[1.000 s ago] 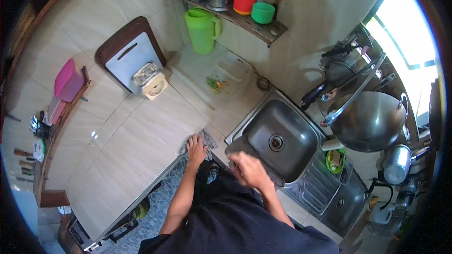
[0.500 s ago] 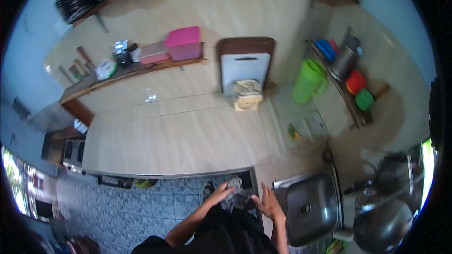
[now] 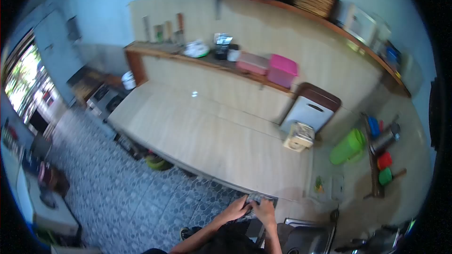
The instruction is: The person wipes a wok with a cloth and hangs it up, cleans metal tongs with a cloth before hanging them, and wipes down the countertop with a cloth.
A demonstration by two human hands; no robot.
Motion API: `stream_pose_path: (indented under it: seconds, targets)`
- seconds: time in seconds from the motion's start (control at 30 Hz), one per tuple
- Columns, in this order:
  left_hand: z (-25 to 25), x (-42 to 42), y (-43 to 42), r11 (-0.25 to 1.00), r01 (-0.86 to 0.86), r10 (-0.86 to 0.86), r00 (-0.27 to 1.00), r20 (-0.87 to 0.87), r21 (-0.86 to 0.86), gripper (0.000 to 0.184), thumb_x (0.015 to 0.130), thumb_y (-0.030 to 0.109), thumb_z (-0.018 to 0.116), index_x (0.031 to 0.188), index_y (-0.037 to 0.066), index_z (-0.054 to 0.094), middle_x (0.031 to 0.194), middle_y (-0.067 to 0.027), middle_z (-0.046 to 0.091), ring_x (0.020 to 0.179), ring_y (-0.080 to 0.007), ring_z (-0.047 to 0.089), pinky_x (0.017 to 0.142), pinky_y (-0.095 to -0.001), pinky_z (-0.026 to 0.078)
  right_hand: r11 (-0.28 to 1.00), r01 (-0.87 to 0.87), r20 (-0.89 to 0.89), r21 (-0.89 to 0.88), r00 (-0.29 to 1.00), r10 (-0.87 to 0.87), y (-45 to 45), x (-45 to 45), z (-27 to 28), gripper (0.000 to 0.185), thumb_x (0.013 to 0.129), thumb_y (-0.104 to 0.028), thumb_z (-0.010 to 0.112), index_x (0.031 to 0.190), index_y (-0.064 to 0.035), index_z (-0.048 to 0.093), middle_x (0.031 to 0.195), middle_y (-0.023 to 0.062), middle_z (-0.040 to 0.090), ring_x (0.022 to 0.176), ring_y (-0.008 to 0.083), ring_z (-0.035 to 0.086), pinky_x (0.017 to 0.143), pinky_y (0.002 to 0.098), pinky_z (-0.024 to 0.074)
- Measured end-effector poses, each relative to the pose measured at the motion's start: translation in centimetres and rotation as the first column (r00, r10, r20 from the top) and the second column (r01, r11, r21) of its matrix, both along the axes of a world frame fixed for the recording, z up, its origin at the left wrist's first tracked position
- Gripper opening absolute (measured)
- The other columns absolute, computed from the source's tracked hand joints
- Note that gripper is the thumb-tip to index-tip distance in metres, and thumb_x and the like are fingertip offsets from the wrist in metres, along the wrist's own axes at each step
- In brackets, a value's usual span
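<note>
Fingers bent close together, a person's left hand [image 3: 235,209] and right hand [image 3: 264,211] grip a greyish patterned cloth [image 3: 255,198] at the near edge of a tiled desk [image 3: 207,134], the cloth partly hidden by knuckles and its folds blurred. Right of the right hand, a steel sink [image 3: 308,241] is cut off by the frame's lower edge; beyond that hand, a green-and-orange heap [image 3: 319,186] is too blurred to identify, near a lime-green pitcher [image 3: 347,147].
</note>
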State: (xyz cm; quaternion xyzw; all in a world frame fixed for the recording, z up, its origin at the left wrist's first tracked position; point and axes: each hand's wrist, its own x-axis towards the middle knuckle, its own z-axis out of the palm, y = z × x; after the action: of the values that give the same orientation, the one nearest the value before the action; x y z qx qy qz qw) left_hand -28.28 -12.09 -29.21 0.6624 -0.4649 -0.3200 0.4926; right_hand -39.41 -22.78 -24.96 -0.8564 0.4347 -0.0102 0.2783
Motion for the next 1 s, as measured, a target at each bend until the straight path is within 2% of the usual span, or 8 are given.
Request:
stream_pose_path:
  seconds: [0.17, 0.23, 0.33, 0.57, 0.63, 0.77, 0.97, 1.0]
  targets:
    - [0.1, 2.3, 7.6, 0.986, -0.134, 0.143, 0.985, 0.094, -0.097, 0.033, 0.094, 0.025, 0.057, 0.112, -0.003, 0.052, 0.106, -0.0234, 0.057, 0.098, -0.0384, 0.057, 0.085, -0.0419, 0.047, 0.955, -0.207, 0.527, -0.211, 0.799, 0.290, 4.5, 3.1, 1.4, 0.022, 0.082, -0.020, 0.069, 0.086, 0.0020, 0.068, 0.070, 0.0196, 0.065, 0.066, 0.0382, 0.064, 0.064, 0.0424, 0.0510]
    - [0.7, 3.3, 12.6, 0.988, -0.128, 0.132, 0.991, 0.038, -0.085, 0.033, 0.095, 0.025, 0.056, 0.112, -0.002, 0.054, 0.105, -0.0201, 0.057, 0.099, -0.0351, 0.057, 0.085, -0.0398, 0.046, 0.914, -0.257, 0.415, 0.315, 0.903, 0.111, 7.5, 3.9, 2.7, 0.018, 0.081, -0.016, 0.069, 0.087, 0.0012, 0.068, 0.071, 0.0201, 0.065, 0.065, 0.0382, 0.062, 0.062, 0.0416, 0.0496]
    - [0.1, 4.7, 20.3, 0.993, -0.119, 0.113, 0.980, -0.163, -0.027, 0.029, 0.097, 0.025, 0.052, 0.114, 0.002, 0.057, 0.104, -0.0132, 0.057, 0.099, -0.0262, 0.057, 0.085, -0.0346, 0.045, 0.906, -0.420, 0.379, 0.060, 0.849, 0.368, 12.0, 4.5, -0.4, 0.020, 0.084, -0.017, 0.067, 0.095, -0.0006, 0.068, 0.080, 0.0200, 0.067, 0.076, 0.0388, 0.065, 0.067, 0.0381, 0.0510]
    - [-0.8, 5.3, 35.4, 0.917, -0.384, 0.398, 0.892, -0.213, 0.107, 0.033, 0.098, 0.030, 0.051, 0.120, 0.006, 0.057, 0.115, -0.0105, 0.058, 0.102, -0.0205, 0.058, 0.084, -0.0333, 0.047, 0.721, -0.580, 0.561, 0.380, 0.764, 0.319, 23.7, 7.1, -3.7, 0.020, 0.091, -0.016, 0.060, 0.101, 0.0001, 0.066, 0.078, 0.0140, 0.067, 0.075, 0.0247, 0.066, 0.068, 0.0339, 0.0487]
    - [-0.2, 5.0, 38.1, 0.909, -0.414, 0.415, 0.889, -0.194, 0.045, 0.045, 0.094, 0.032, 0.058, 0.131, 0.008, 0.050, 0.124, -0.0125, 0.055, 0.111, -0.0240, 0.055, 0.092, -0.0354, 0.044, 0.685, -0.571, 0.365, 0.453, 0.820, 0.442, 26.4, 8.2, -1.7, 0.018, 0.090, -0.010, 0.059, 0.103, 0.0001, 0.066, 0.087, 0.0152, 0.066, 0.082, 0.0257, 0.067, 0.071, 0.0346, 0.0491]
    - [1.9, 4.8, 42.3, 0.957, -0.289, 0.282, 0.933, -0.222, -0.002, 0.068, 0.090, 0.048, 0.058, 0.144, 0.013, 0.037, 0.143, -0.0126, 0.042, 0.129, -0.0306, 0.044, 0.103, -0.0466, 0.038, 0.333, -0.876, 0.545, 0.348, 0.478, 0.689, 31.3, 10.0, -1.7, 0.036, 0.076, 0.007, 0.056, 0.110, -0.0032, 0.065, 0.108, 0.0164, 0.061, 0.094, 0.0328, 0.063, 0.079, 0.0365, 0.0481]
    - [1.0, 4.1, 46.5, 0.904, -0.420, 0.427, 0.881, -0.202, 0.081, 0.058, 0.089, 0.042, 0.063, 0.133, 0.007, 0.048, 0.118, -0.0109, 0.061, 0.103, -0.0243, 0.059, 0.087, -0.0396, 0.046, 0.276, -0.926, 0.515, 0.256, 0.372, 0.772, 35.1, 13.8, 0.4, 0.030, 0.074, 0.007, 0.059, 0.102, -0.0011, 0.067, 0.095, 0.0146, 0.066, 0.088, 0.0308, 0.064, 0.078, 0.0350, 0.0492]
    - [0.6, 3.8, 47.0, 0.865, -0.478, 0.500, 0.848, -0.179, 0.149, 0.052, 0.087, 0.037, 0.066, 0.127, 0.005, 0.053, 0.093, -0.0096, 0.067, 0.079, -0.0191, 0.060, 0.069, -0.0334, 0.046, 0.294, -0.927, 0.508, 0.232, 0.374, 0.776, 35.4, 14.4, 1.1, 0.029, 0.074, 0.006, 0.058, 0.101, -0.0004, 0.066, 0.096, 0.0148, 0.066, 0.087, 0.0309, 0.065, 0.076, 0.0352, 0.0491]
